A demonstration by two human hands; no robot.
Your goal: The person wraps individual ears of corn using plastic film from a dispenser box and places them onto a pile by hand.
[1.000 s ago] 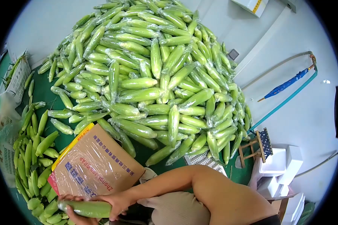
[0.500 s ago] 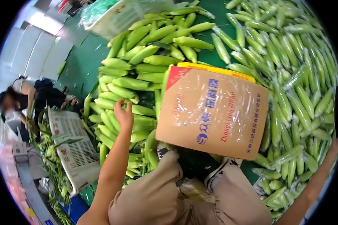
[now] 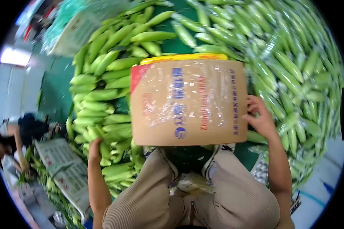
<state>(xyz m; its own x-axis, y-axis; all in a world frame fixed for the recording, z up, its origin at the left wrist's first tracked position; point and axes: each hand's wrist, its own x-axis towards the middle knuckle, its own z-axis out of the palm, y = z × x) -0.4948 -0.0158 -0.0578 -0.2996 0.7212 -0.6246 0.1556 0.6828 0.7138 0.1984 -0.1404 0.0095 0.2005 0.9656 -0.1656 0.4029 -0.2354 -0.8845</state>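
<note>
The left hand (image 3: 94, 149) is among the unwrapped corn ears (image 3: 116, 119); whether it pinches one, I cannot tell. Pulling one could roll its loosely stacked neighbours. Just beyond that grip, most long axes run sideways, toward the cardboard box (image 3: 187, 105); which ends taper is unclear. The right hand (image 3: 260, 118), fingers loosely parted at the box's edge, might nudge it.
</note>
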